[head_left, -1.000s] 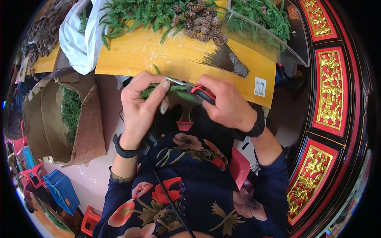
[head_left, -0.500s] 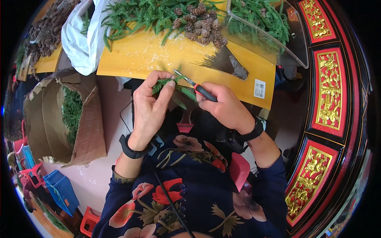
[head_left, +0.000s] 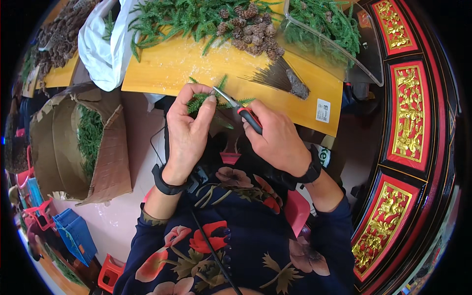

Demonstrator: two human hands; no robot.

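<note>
The left hand [head_left: 189,120] is pinching a green sprig [head_left: 196,103] between thumb and fingers, around the near edge of the table [head_left: 164,78] as seen from above. The right hand [head_left: 280,135] is gripping the pliers [head_left: 252,119] by the handles, and their tips are pointing at the left fingertips (whether they are biting on anything, I cannot tell). The hands are sitting apart. Beyond them, cones [head_left: 255,37] are lying beside wires [head_left: 275,76] and greenery [head_left: 172,22].

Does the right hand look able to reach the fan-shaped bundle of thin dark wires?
Probably yes: the wire bundle lies on the yellow tabletop beyond the right hand, with nothing visible between them, though red-and-black-handled metal pliers fill its grip.
</note>
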